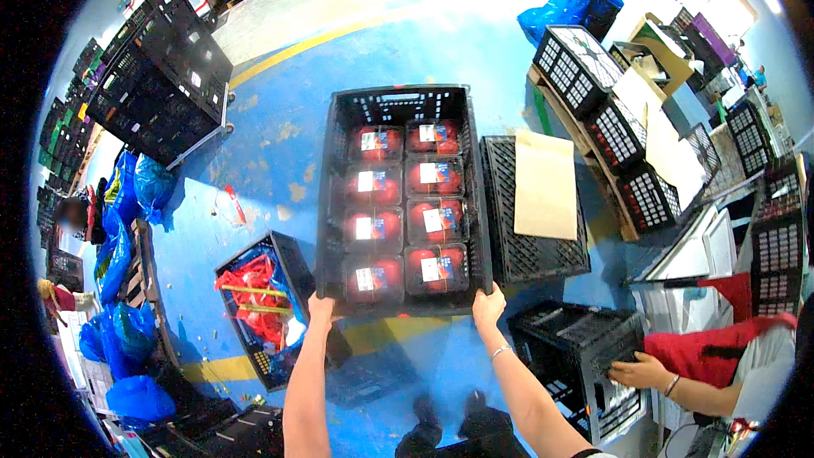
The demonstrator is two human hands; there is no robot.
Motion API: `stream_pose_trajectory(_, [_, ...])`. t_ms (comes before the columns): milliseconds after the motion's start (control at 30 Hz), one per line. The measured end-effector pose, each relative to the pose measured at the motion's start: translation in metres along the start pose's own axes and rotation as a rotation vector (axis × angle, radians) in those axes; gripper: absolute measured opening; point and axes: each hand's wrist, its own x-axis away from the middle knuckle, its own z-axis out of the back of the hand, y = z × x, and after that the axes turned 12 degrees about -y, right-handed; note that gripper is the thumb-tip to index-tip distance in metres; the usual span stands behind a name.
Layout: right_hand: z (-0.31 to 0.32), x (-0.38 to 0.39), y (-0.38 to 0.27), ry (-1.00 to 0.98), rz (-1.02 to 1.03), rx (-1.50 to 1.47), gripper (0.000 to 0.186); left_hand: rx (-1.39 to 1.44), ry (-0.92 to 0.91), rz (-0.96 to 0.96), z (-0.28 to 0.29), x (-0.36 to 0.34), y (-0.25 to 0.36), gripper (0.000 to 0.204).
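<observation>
My left hand [321, 309] is wrapped round the near left corner of a black plastic crate [331, 178], and my right hand [488, 309] grips its near right corner. The crate is held out in front of my body, above the blue floor. Two columns of clear packs [379, 231] lie in it, each with red round produce and a white and dark label; the exact kind of produce cannot be made out. Beside the crate, to the right, a flat brown cardboard sheet [544, 187] rests on a black crate [500, 229].
At lower left, a black crate [288, 254] contains red netting and blue plastic. Another person's hand [642, 371] is near a black crate [577, 356] at lower right. Crates on a wooden pallet [585, 153] line the right; a tall crate stack [170, 76] on wheels stands left.
</observation>
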Motion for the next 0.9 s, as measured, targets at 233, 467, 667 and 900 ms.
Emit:
stream_pose_trajectory(233, [-0.053,-0.126,-0.116,0.131,-0.029,-0.098,0.028,0.366,0.143,-0.217,-0.100,-0.092,0.133,0.099])
stream_pose_trajectory(467, [-0.119,-0.264,-0.205,0.099,-0.071,-0.119,0.029,0.350,0.032,-0.103,-0.232,-0.196,0.251,0.094])
stream_pose_trajectory(667, [-0.156,-0.368,-0.290,0.105,-0.058,-0.187,0.037,0.195,-0.030,-0.061,-0.269,-0.308,0.372,0.093])
stream_pose_trajectory(900, [-0.184,-0.457,-0.378,0.083,-0.073,-0.374,0.047,0.067,-0.067,-0.149,-0.307,-0.434,0.468,0.086])
